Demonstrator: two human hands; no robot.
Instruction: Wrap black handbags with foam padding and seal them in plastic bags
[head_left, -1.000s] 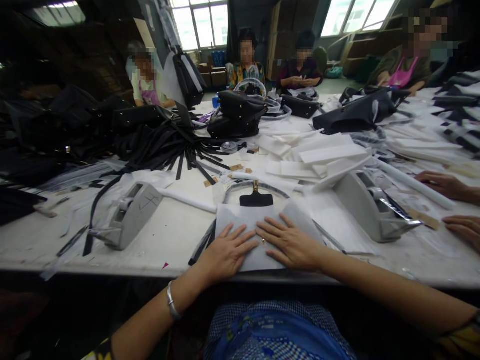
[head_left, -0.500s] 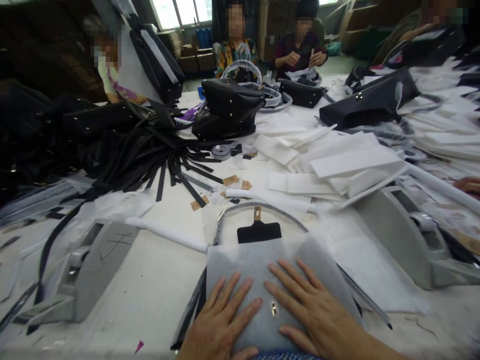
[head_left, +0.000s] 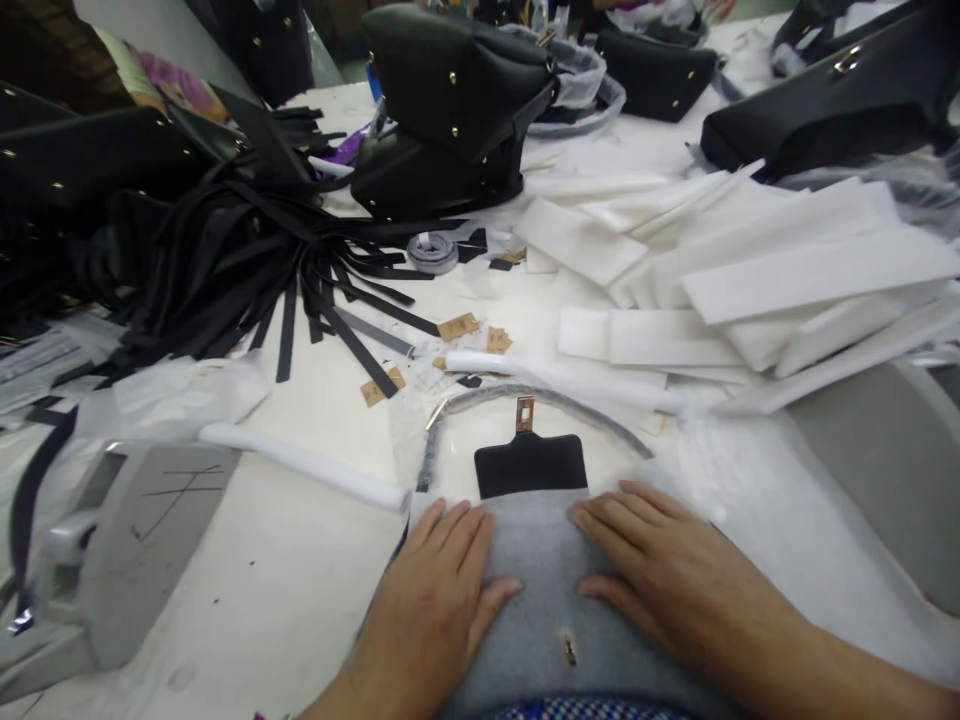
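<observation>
Shifted up the thin sheet [head_left: 532,560] since the earlier frame, the left hand [head_left: 435,600] and right hand [head_left: 667,575] rest near its top edge, fingers close together (thumbs spread wide), over the black bag [head_left: 531,466] lying on the white table [head_left: 300,560].

Soft light, brightest across the middle of the white desk [head_left: 300,570], and look at the far left corner: murky, the black leather bags [head_left: 97,150] losing their outlines, small gold-coloured studs [head_left: 58,185] glinting. Toward the right edge the flat white strips [head_left: 810,280] run pale, nearly washed out. Faint shadow hugs the fingers [head_left: 465,545]. Slight blur; print on the brown paper tags [head_left: 457,326] smears, and the grey plastic dispenser [head_left: 157,540] at left looks stretched.
</observation>
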